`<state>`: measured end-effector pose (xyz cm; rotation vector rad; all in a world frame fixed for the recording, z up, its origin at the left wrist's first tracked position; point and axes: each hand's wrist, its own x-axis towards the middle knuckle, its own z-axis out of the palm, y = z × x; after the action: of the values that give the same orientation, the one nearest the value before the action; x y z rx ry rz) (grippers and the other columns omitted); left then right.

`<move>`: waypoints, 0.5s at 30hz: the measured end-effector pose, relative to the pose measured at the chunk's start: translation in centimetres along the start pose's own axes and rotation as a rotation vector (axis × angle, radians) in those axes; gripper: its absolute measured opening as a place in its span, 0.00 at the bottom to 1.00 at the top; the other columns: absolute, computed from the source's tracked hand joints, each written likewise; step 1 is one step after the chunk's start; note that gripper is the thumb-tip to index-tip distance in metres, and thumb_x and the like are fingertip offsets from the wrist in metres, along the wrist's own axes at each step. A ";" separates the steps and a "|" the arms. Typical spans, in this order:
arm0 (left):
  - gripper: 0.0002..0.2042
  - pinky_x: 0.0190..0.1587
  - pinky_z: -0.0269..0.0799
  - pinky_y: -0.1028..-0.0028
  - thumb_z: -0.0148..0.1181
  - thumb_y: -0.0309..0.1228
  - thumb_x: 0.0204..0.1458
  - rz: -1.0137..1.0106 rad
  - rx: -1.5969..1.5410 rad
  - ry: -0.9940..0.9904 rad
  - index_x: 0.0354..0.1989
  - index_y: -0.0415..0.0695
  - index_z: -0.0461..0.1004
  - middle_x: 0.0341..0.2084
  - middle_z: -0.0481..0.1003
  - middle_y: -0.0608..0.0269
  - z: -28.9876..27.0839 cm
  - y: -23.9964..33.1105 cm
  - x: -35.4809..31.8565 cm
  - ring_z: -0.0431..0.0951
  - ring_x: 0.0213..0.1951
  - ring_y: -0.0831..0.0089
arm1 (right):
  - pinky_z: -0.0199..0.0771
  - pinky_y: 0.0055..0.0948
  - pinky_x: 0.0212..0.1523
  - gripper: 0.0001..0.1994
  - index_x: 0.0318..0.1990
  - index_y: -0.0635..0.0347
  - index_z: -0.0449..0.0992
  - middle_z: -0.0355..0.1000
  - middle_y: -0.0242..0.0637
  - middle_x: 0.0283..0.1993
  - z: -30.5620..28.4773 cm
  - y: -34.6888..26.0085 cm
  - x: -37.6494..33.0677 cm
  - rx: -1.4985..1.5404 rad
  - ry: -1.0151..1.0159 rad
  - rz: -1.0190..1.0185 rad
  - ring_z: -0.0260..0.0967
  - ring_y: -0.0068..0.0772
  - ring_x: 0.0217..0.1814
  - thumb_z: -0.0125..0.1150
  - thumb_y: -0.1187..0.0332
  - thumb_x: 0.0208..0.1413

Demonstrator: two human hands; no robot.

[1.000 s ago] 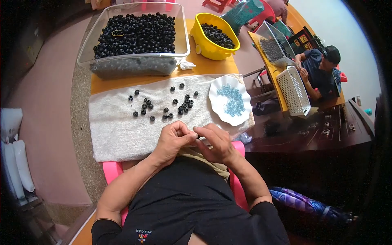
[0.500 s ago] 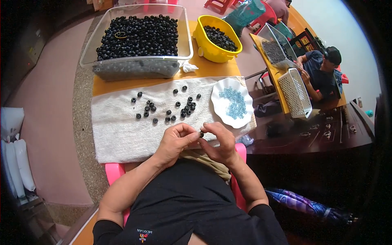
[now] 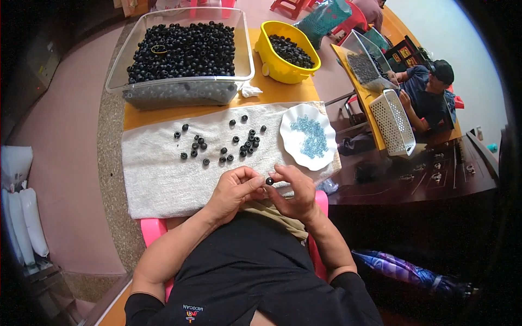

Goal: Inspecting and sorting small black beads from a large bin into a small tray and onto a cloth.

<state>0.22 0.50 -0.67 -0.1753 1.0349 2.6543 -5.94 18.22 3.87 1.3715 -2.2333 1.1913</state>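
Observation:
Between the thumb and forefinger of my right hand [image 3: 295,191] is a small round black bead [image 3: 269,181] with a hole facing up. My left hand [image 3: 236,190] is closed in a pinch right beside the bead; whatever its fingertips hold is too small to make out. Both hands hover over the front edge of a white towel [image 3: 157,185]. Several loose black beads [image 3: 206,162] are scattered on the towel beyond my hands. A white scalloped plate [image 3: 287,142] with small clear-blue pieces [image 3: 312,142] lies to the right.
A large clear bin [image 3: 179,96] full of black beads stands at the back, beside a yellow tub [image 3: 283,74] with more. Crumpled white tissue [image 3: 250,90] lies between bin and towel. At a table on the right, another person [image 3: 427,95] sits near a white perforated basket [image 3: 392,124].
The black bead has turned and come further into sight between my fingertips, its hole now showing. My right fingers have shifted slightly; the loose beads stay put.

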 end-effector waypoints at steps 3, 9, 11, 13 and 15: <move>0.06 0.42 0.78 0.76 0.58 0.30 0.59 -0.007 0.010 0.027 0.37 0.40 0.72 0.32 0.76 0.64 0.2 0.2 0.0 0.77 0.34 0.78 | 0.75 0.31 0.31 0.27 0.52 0.66 0.69 0.75 0.44 0.33 -0.2 0.0 0.4 -0.026 0.011 -0.030 0.76 0.39 0.32 0.71 0.80 0.41; 0.07 0.41 0.77 0.77 0.60 0.31 0.59 -0.005 0.021 0.048 0.36 0.40 0.73 0.31 0.76 0.66 0.1 0.2 0.0 0.76 0.33 0.80 | 0.76 0.30 0.30 0.25 0.48 0.68 0.71 0.76 0.44 0.32 -0.2 -0.1 0.5 -0.051 0.032 -0.054 0.77 0.39 0.31 0.72 0.81 0.39; 0.07 0.40 0.77 0.77 0.60 0.31 0.59 -0.012 0.019 0.043 0.36 0.40 0.73 0.31 0.76 0.66 0.1 0.2 0.1 0.76 0.33 0.81 | 0.76 0.30 0.30 0.24 0.47 0.68 0.71 0.75 0.44 0.32 -0.2 -0.1 0.5 -0.046 0.034 -0.052 0.77 0.39 0.31 0.72 0.81 0.39; 0.07 0.41 0.78 0.77 0.60 0.31 0.58 0.002 0.022 0.051 0.37 0.40 0.73 0.31 0.76 0.66 0.1 0.2 0.0 0.76 0.33 0.80 | 0.76 0.30 0.30 0.24 0.47 0.67 0.71 0.75 0.44 0.32 -0.2 -0.1 0.5 -0.053 0.041 -0.061 0.77 0.40 0.31 0.72 0.81 0.39; 0.07 0.41 0.78 0.76 0.60 0.31 0.58 0.003 0.007 0.050 0.37 0.40 0.72 0.31 0.76 0.65 0.1 0.2 -0.1 0.76 0.33 0.80 | 0.76 0.31 0.30 0.23 0.46 0.66 0.72 0.75 0.44 0.33 -0.3 -0.1 0.5 -0.046 0.027 -0.056 0.76 0.40 0.31 0.72 0.81 0.39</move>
<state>0.21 0.43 -0.45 -0.2402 1.0608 2.6612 -6.22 18.10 4.40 1.3828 -2.1759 1.1257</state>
